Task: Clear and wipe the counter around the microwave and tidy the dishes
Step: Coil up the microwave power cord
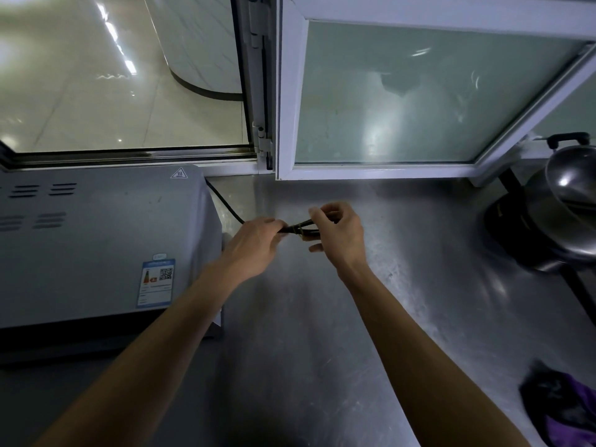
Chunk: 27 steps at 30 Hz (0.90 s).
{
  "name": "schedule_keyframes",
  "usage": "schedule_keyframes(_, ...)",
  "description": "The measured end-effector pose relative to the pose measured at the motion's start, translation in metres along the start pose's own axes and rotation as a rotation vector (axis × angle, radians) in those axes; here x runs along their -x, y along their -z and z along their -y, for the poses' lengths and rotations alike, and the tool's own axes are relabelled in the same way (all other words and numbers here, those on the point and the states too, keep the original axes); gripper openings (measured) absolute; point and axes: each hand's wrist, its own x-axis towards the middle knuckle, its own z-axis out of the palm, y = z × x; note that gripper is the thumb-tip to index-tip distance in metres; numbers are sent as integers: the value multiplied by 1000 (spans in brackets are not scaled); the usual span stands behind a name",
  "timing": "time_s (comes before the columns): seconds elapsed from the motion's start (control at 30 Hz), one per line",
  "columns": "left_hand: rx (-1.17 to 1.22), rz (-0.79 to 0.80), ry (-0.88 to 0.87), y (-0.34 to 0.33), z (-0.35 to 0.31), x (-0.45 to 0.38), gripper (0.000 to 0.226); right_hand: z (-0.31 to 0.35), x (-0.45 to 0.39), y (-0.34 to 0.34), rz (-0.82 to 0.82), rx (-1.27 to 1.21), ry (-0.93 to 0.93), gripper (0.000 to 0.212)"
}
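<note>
Beside the microwave [96, 240], near the worktop's [371, 317] back edge, both hands pinch its folded cord [301, 228]: left hand [254, 245], right hand [338, 233]. Clearing looks nearly done; wiping probably remains.

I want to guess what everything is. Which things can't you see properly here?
- Cord bundle, head view: both hands cover its ends.
- Cord's plug, head view: hidden behind the microwave.
- Purple cloth, head view: blurred, cut off by the right edge.
- Pots, head view: cut off by the right edge.

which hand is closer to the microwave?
Left. The left hand holds the black cord right beside the microwave; the right hand grips the cord farther out over the counter.
</note>
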Motion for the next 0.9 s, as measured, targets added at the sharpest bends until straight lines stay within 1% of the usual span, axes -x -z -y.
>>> schedule_keyframes(0.1,61,18,98,3,-3,-2,14,-1,2,-4,0,-74,53,34)
schedule_keyframes(0.2,182,13,188,6,-5,-4,20,-3,5,-6,-19,-137,115,36)
schedule_keyframes(0.33,308,-4,257,6,-4,-6,23,-13,7,-10,-107,-109,177,46)
schedule_keyframes(0.43,370,-23,286,9,-5,-8,25,-19,7,-16,-174,6,235,33)
schedule_keyframes(0.5,394,-35,302,11,-7,-9,27,-20,9,-19,-195,57,295,31)
schedule_keyframes(0.67,476,-76,315,17,-11,-9,28,-14,0,-30,-100,201,429,21)
schedule_keyframes(0.9,480,-96,334,21,-9,-9,34,-9,-19,-40,-78,331,553,10)
